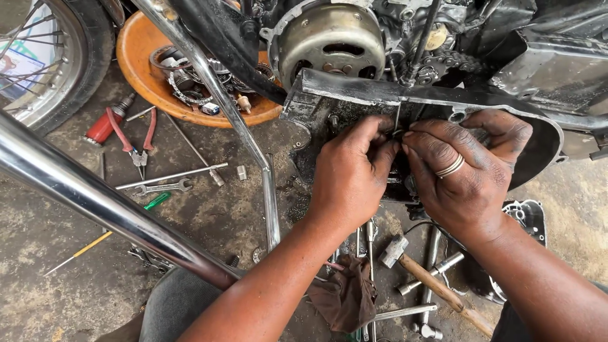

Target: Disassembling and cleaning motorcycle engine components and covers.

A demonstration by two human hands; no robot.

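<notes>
My left hand (351, 174) and my right hand (465, 171) meet at the lower side of a motorcycle engine (332, 38), fingertips pinched together on a small metal part (397, 133) against the dark open crankcase cover (354, 95). The part is mostly hidden by my fingers. A ring sits on my right hand. Above the hands are the round grey rotor housing and a drive chain (446, 63).
An orange bowl (136, 60) holds small engine parts at upper left. Red-handled pliers (133, 142), a spanner (164, 187), a hammer (430, 285), sockets and a brown rag (348, 294) lie on the concrete floor. A chrome exhaust pipe (95, 202) crosses the left. A spoked wheel (44, 57) stands far left.
</notes>
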